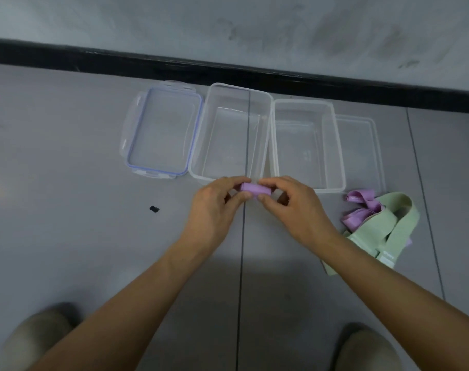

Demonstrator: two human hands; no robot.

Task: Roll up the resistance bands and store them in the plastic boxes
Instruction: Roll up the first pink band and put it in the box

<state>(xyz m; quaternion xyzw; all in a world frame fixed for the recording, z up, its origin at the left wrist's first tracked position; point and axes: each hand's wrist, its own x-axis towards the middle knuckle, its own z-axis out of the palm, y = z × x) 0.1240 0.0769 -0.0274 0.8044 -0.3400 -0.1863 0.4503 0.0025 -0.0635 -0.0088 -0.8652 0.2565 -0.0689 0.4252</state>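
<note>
A rolled purple resistance band (255,189) is held level between both hands, just in front of the near rim of the left clear plastic box (198,172). My left hand (214,207) pinches its left end and my right hand (295,207) pinches its right end. A second clear plastic box (340,156) stands to the right of the first; both boxes hold nothing. On the floor at the right lie a loose purple band (359,207) and a pale green fabric band (388,231) in a heap.
A lid with a blue seal (161,132) lies left of the boxes, and another clear lid (364,151) lies under the right box's far side. A small black speck (154,209) marks the grey floor. A black skirting strip (228,68) runs along the wall. My shoes (37,336) show at the bottom.
</note>
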